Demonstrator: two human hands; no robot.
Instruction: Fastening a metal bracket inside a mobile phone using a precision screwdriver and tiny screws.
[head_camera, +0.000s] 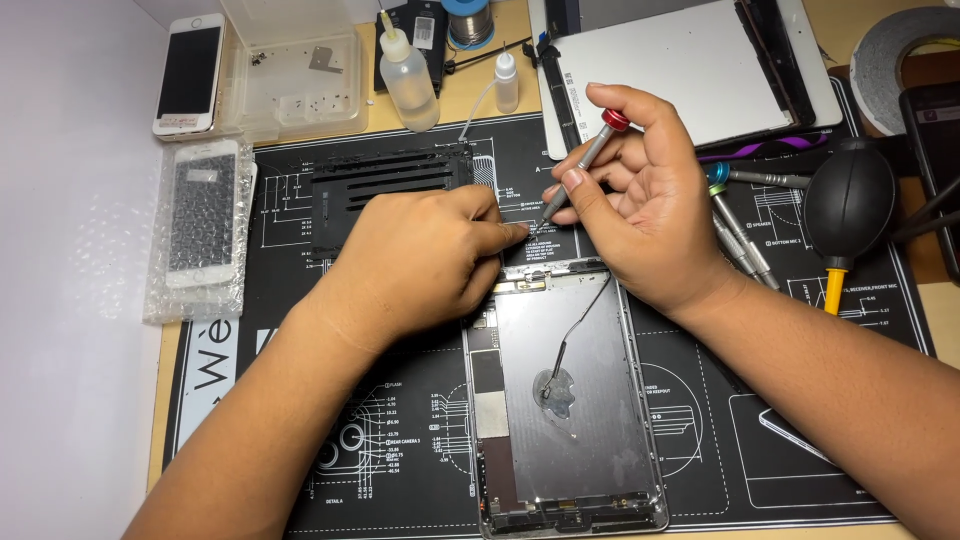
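While the opened tablet shell (565, 400) lies lengthwise on the black printed work mat (400, 440), its bare grey metal interior faces up, with a thin black cable (585, 320) running from its top edge down to a round patch near the middle. The right hand (650, 200) grasps a slim metal screwdriver (585, 160) with a red cap between thumb and fingers, the tip angled down toward the shell's top edge. The left hand (430, 255) rests knuckles-up just beside that tip, fingers curled and pressed at the shell's upper left corner; whether it pinches anything cannot be told. Above the left hand, a flat black slotted panel (385, 190) lies on the mat. At far left, a white phone (188, 75) lies bare, and a second phone (205, 215) sits in a clear bubble-wrap pouch. A clear plastic parts box (295, 70), a squeeze bottle (408, 75) and a smaller dropper bottle (507, 80) stand along the top. A detached white screen panel (680, 70) lies at upper right, near a black rubber air blower (848, 205) with a yellow nozzle.
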